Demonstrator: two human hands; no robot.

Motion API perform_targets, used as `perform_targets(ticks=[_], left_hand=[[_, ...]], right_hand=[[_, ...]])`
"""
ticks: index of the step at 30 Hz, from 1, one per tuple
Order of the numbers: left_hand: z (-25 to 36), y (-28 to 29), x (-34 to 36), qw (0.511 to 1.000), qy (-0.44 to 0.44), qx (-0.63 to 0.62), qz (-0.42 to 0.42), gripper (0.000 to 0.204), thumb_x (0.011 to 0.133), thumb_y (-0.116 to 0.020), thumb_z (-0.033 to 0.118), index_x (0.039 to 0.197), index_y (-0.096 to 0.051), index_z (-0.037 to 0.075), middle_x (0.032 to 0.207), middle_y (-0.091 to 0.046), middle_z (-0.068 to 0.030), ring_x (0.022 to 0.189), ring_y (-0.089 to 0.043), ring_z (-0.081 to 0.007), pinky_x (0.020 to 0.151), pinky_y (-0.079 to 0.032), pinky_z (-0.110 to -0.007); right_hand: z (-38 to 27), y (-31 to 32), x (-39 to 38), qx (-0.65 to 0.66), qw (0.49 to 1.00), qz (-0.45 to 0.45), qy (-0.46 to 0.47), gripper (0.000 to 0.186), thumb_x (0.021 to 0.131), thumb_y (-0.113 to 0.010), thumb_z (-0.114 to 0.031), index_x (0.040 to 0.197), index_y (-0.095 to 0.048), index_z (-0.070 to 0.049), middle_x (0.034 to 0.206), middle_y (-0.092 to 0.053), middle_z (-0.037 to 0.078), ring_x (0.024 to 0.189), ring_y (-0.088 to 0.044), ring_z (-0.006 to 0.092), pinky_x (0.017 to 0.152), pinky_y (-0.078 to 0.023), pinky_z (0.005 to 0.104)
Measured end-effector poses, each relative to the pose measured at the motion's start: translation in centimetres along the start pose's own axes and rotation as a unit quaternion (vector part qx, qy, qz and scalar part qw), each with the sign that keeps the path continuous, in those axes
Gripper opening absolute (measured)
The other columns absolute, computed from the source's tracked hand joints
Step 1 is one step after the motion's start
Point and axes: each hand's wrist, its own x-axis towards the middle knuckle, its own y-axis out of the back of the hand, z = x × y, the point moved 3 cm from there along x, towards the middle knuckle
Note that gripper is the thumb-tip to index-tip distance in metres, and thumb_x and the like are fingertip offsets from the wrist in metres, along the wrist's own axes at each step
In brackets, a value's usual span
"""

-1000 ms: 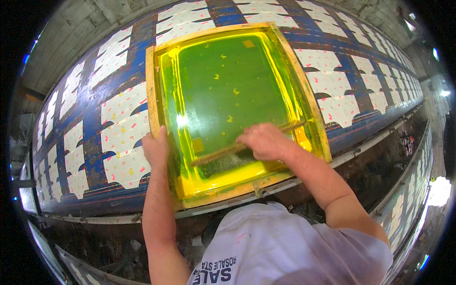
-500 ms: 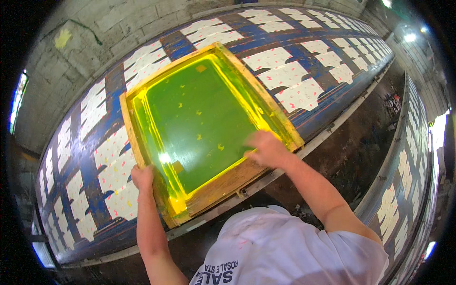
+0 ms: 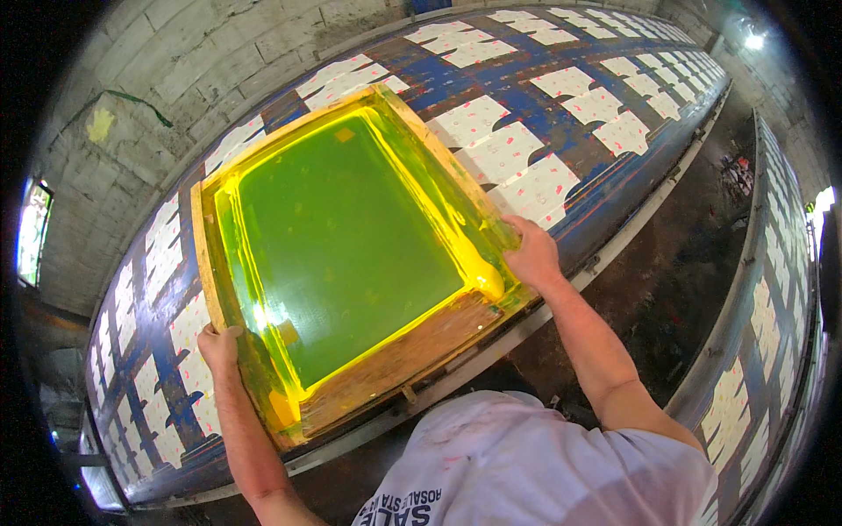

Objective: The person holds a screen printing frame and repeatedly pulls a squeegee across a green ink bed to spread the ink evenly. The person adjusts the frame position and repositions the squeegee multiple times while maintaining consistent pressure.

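Observation:
A wooden screen frame with a green mesh and thick yellow ink along its inner edges lies tilted slightly across the long printing table. My left hand is closed on the frame's left side, near the lower corner. My right hand grips the right side, beside the pool of ink. A brown wooden strip, seemingly the squeegee, rests along the frame's near inner edge. White cut fabric panels with small pink motifs lie in groups on the table around and partly beneath the frame.
A second long table with similar panels runs along the right, across a dark gap. A metal rail follows the near table's front edge. A block wall stands behind, with a bright window at far left.
The frame has shifted left along the table and looks more angled. My right hand has left the wooden strip across the screen and moved to the frame's right side. My left hand still holds the frame.

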Motion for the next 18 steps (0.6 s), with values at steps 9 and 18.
perform_targets(ticks=[9,18], left_hand=[[13.3,-19.1,-8.9,0.994,-0.013,-0.111,0.01,0.025,0.073,-0.084,0.002,0.097,-0.081,-0.007,0.089,-0.082,-0.011,0.076,-0.074,-0.0206,0.074,-0.059,-0.035],[23.1,-29.8,-16.4,0.996,0.035,-0.076,0.009,0.022,0.076,-0.085,0.002,0.096,-0.079,-0.004,0.091,-0.079,-0.01,0.075,-0.071,-0.0205,0.074,-0.056,-0.035]], right_hand=[[15.4,12.4,11.9,-0.004,0.999,0.03,-0.032,0.066,0.081,-0.077,-0.002,0.145,-0.071,-0.018,0.133,-0.077,0.016,0.123,-0.074,0.0377,0.104,-0.059,0.0471],[26.6,19.3,18.5,-0.02,0.994,0.022,-0.103,0.071,0.079,-0.079,0.001,0.147,-0.072,-0.019,0.137,-0.077,0.017,0.123,-0.075,0.0348,0.104,-0.06,0.0455]])
